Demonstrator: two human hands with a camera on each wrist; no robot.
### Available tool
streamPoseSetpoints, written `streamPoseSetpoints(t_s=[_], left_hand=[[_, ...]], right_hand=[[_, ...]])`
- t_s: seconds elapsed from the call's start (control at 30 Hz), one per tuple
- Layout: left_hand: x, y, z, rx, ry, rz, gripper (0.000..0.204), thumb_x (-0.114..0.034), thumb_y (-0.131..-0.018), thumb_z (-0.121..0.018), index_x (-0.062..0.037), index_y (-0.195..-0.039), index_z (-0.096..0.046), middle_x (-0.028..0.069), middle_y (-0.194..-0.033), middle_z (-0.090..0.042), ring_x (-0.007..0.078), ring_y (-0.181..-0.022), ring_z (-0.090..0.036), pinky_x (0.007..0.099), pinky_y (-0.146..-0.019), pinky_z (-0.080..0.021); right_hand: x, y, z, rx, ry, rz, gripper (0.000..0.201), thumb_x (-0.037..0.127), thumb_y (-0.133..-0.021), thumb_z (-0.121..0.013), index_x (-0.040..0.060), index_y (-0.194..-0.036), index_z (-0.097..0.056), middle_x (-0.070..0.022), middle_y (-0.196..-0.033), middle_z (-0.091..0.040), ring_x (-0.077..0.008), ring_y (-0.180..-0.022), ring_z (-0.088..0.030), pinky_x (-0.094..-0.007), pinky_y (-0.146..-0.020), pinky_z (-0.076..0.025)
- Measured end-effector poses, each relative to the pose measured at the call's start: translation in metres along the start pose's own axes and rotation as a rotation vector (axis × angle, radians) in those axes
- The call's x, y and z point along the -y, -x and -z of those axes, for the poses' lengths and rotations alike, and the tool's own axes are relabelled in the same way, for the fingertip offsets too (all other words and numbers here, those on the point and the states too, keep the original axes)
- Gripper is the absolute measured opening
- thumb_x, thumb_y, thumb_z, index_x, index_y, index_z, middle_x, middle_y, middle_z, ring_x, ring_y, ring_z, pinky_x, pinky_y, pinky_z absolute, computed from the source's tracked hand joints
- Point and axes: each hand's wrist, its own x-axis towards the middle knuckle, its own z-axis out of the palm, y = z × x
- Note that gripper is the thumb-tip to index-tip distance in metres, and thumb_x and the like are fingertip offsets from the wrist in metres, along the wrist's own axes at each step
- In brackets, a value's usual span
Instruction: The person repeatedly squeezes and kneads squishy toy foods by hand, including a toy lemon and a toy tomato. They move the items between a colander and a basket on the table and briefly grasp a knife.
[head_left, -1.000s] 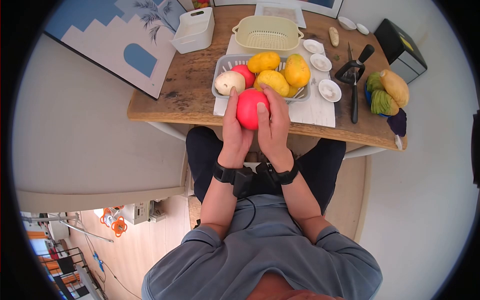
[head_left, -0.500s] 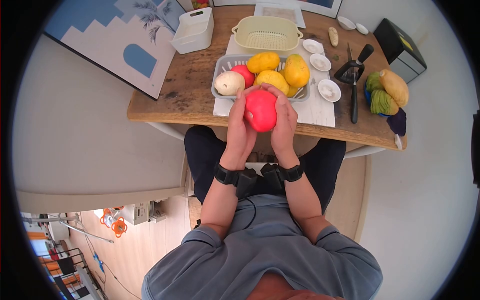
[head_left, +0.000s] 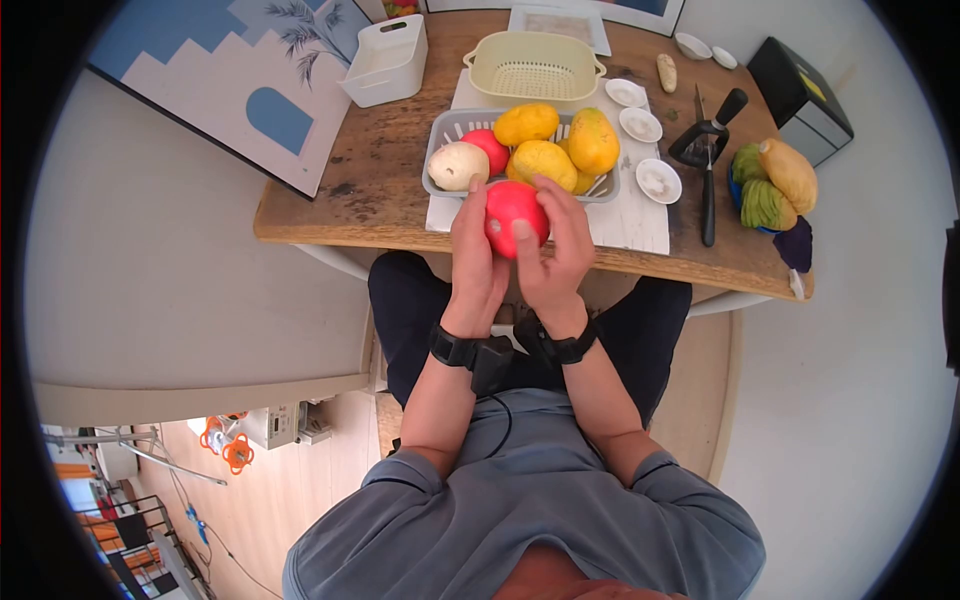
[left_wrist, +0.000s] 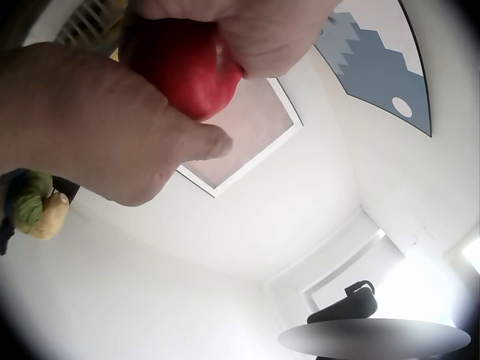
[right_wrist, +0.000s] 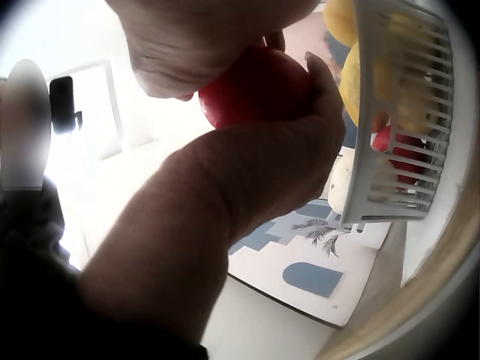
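Note:
A round red fruit or vegetable [head_left: 516, 218] with a small pale spot is held between both hands, just in front of the table's near edge. The left hand [head_left: 474, 255] cups it from the left and below. From the right, the right hand [head_left: 558, 250] holds it with fingers behind and thumb across the front. Both wrist views also show the red item [left_wrist: 187, 67] [right_wrist: 259, 88] between the hands. Just beyond stands a grey basket [head_left: 437, 140] holding a pale round item [head_left: 458, 166], another red one [head_left: 487, 150] and several yellow ones [head_left: 545, 165].
Behind the basket is a cream colander [head_left: 535, 68]; a white bin [head_left: 388, 60] stands back left. Small white dishes [head_left: 659, 181], a black-handled knife [head_left: 709, 205] and a bowl with green and tan produce [head_left: 768, 205] lie to the right. A framed picture [head_left: 250, 90] leans at left.
The red item has turned in the hands and shifted slightly left. The right thumb has come off its side position and now lies across its front. The basket and its contents stay put.

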Motion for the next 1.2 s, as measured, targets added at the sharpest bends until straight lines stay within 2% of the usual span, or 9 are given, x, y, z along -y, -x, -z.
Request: streamPoseSetpoints(t_s=[0.13,0.23,0.3,0.53,0.8,0.93,1.03,1.1,1.2], left_hand=[[-0.007,0.004,-0.006,0.012,0.029,-0.017,0.047,-0.038,-0.101,-0.04,-0.0003,-0.129,-0.044,0.0116,-0.116,-0.059,0.0195,-0.106,-0.058,0.0345,-0.097,-0.045],[-0.011,0.007,-0.011,0.039,0.065,-0.056,0.049,-0.039,-0.102,-0.035,0.0012,-0.128,-0.045,0.0129,-0.12,-0.058,0.0209,-0.111,-0.056,0.0355,-0.099,-0.044],[-0.01,0.008,-0.012,0.058,-0.014,-0.045,0.051,-0.04,-0.102,-0.032,0.0025,-0.127,-0.047,0.014,-0.122,-0.057,0.0218,-0.114,-0.055,0.0365,-0.1,-0.042],[-0.012,0.005,-0.009,0.066,0.068,0.029,0.049,-0.038,-0.101,-0.036,0.0025,-0.126,-0.048,0.0136,-0.122,-0.057,0.0219,-0.113,-0.056,0.0366,-0.1,-0.043],[-0.006,0.003,-0.001,0.042,0.114,0.029,0.046,-0.038,-0.101,-0.041,-0.0026,-0.13,-0.044,0.0122,-0.119,-0.058,0.0211,-0.11,-0.057,0.0355,-0.094,-0.048],[-0.015,0.008,-0.014,0.023,0.103,-0.014,0.046,-0.04,-0.101,-0.039,-0.0003,-0.122,-0.049,0.011,-0.112,-0.059,0.0187,-0.107,-0.057,0.0342,-0.095,-0.046],[-0.014,0.01,-0.016,0.038,0.071,-0.052,0.048,-0.042,-0.101,-0.038,-0.0003,-0.122,-0.05,0.0116,-0.114,-0.059,0.0191,-0.108,-0.056,0.0345,-0.096,-0.045],[-0.011,0.006,-0.011,0.072,0.042,0.004,0.051,-0.042,-0.101,-0.036,0.0014,-0.125,-0.049,0.0127,-0.12,-0.058,0.0222,-0.113,-0.054,0.0367,-0.102,-0.041],[-0.008,0.004,-0.008,0.045,0.074,0.024,0.053,-0.043,-0.1,-0.036,0.0026,-0.122,-0.051,0.013,-0.119,-0.058,0.0222,-0.112,-0.055,0.0368,-0.101,-0.042]], right_hand=[[0.005,-0.003,-0.005,0.048,0.028,0.036,0.029,0.013,-0.085,-0.064,-0.0064,-0.106,-0.059,-0.0214,-0.109,-0.063,-0.0358,-0.099,-0.061,-0.038,-0.089,-0.047],[0.007,-0.001,-0.005,-0.026,-0.086,-0.18,0.027,0.014,-0.091,-0.059,-0.007,-0.108,-0.059,-0.0174,-0.109,-0.065,-0.0239,-0.1,-0.061,-0.0333,-0.091,-0.046],[0.009,0.001,-0.004,-0.069,-0.506,-0.662,0.027,0.016,-0.093,-0.056,-0.0064,-0.107,-0.06,-0.0155,-0.105,-0.066,-0.023,-0.097,-0.062,-0.0327,-0.087,-0.047],[0.008,-0.003,-0.004,0.003,-0.379,-0.554,0.027,0.017,-0.096,-0.052,-0.0061,-0.105,-0.062,-0.0156,-0.104,-0.066,-0.0206,-0.096,-0.061,-0.0312,-0.087,-0.047],[0.009,-0.006,-0.002,0.108,0.074,0.064,0.035,0.019,-0.08,-0.07,-0.0048,-0.105,-0.062,-0.0196,-0.117,-0.06,-0.0365,-0.104,-0.058,-0.0422,-0.093,-0.044],[0.005,-0.007,-0.003,0.178,0.033,0.026,0.035,0.016,-0.082,-0.07,-0.0062,-0.108,-0.061,-0.0206,-0.118,-0.06,-0.0336,-0.106,-0.059,-0.0385,-0.093,-0.045],[0.002,-0.001,-0.005,0.075,-0.159,-0.244,0.038,0.023,-0.084,-0.069,-0.0056,-0.108,-0.061,-0.02,-0.115,-0.061,-0.0335,-0.103,-0.06,-0.0387,-0.092,-0.045],[0.005,0.001,-0.004,0.056,-0.552,-0.641,0.036,0.025,-0.09,-0.063,-0.0061,-0.109,-0.061,-0.0194,-0.111,-0.064,-0.0309,-0.101,-0.061,-0.0362,-0.092,-0.046],[0.003,0.004,-0.005,0.073,-0.458,-0.578,0.036,0.026,-0.094,-0.057,-0.0062,-0.11,-0.061,-0.019,-0.107,-0.066,-0.0292,-0.1,-0.063,-0.0346,-0.092,-0.045]])
